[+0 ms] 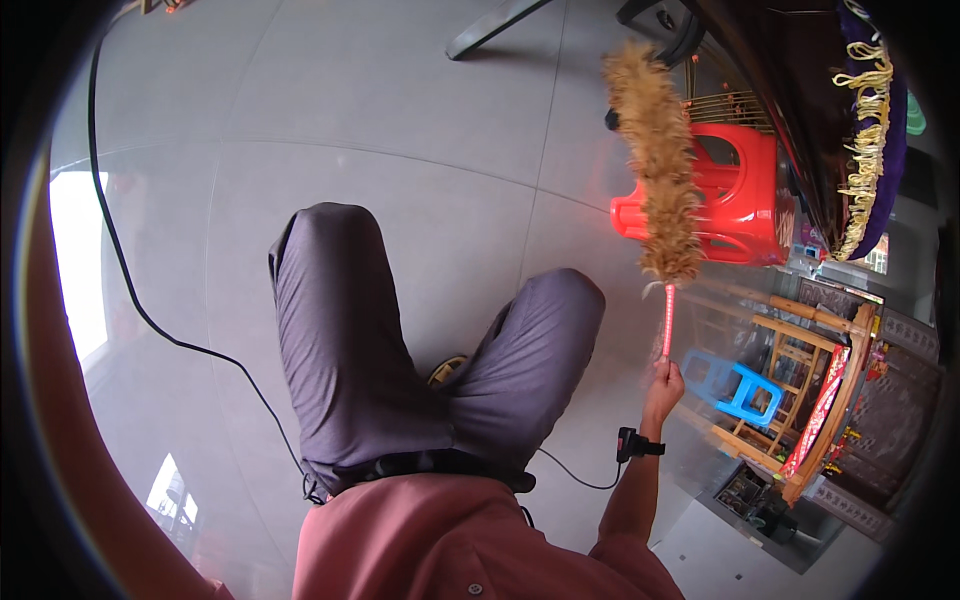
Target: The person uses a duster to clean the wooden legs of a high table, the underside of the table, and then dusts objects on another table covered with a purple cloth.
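My right hand grips the pink handle of a feather duster, its thumb lying along the shaft. The duster's long brown feather head points away from me. Its feathers overlap a red plastic stool in this view; whether they touch it I cannot tell. A black strap with a small device sits on my right wrist, and a thin cable runs from it. My left hand is out of view; what looks like my raised left arm curves along the left rim.
Grey floor tiles lie before me. A black cable crosses the floor at left. Dark furniture with a gold-fringed purple cloth stands at upper right. To the right are a blue stool and a wooden table. A metal leg juts in above.
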A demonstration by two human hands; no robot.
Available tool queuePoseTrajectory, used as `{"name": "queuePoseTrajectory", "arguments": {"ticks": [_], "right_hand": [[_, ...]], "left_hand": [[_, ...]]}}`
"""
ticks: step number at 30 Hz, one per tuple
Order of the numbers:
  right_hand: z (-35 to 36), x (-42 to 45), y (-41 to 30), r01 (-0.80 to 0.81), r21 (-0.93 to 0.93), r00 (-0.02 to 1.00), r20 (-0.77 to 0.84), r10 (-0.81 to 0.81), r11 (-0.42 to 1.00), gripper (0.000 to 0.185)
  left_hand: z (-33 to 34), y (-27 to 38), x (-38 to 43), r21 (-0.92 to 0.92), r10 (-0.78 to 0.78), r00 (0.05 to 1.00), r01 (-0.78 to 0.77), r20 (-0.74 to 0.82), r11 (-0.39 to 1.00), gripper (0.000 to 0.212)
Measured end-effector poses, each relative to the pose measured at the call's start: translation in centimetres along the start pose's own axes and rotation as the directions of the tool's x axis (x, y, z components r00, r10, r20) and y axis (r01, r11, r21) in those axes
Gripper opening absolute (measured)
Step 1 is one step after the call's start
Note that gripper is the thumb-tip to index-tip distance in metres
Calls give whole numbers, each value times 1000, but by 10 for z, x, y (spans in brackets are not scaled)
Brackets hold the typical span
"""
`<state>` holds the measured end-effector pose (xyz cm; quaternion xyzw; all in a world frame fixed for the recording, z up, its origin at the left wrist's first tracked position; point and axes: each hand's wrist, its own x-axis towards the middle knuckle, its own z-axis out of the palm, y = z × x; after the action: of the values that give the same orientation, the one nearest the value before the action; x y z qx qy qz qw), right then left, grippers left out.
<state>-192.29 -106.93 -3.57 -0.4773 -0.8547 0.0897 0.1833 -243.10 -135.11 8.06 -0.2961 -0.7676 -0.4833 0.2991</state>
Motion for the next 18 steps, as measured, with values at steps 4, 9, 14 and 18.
{"name": "queuePoseTrajectory", "arguments": {"ticks": [4, 9, 14, 18], "right_hand": [[3, 2, -31, -59, 80, 997, 46, 55, 995, 30], [13, 69, -59, -203, 368, 979, 83, 186, 907, 30], [26, 69, -45, -630, 225, 733, 488, 474, 743, 26], [33, 48, -65, -791, 304, 552, 729, 405, 530, 24]], "left_hand": [[4, 4, 1, -13, 8, 1000, -8, 9, 1000, 23], [5, 2, 1, -6, 9, 1000, -9, 10, 1000, 23], [3, 4, 1, -13, 4, 1000, -4, 3, 1000, 22], [5, 8, 0, -26, 8, 1000, -7, 11, 1000, 22]]}}
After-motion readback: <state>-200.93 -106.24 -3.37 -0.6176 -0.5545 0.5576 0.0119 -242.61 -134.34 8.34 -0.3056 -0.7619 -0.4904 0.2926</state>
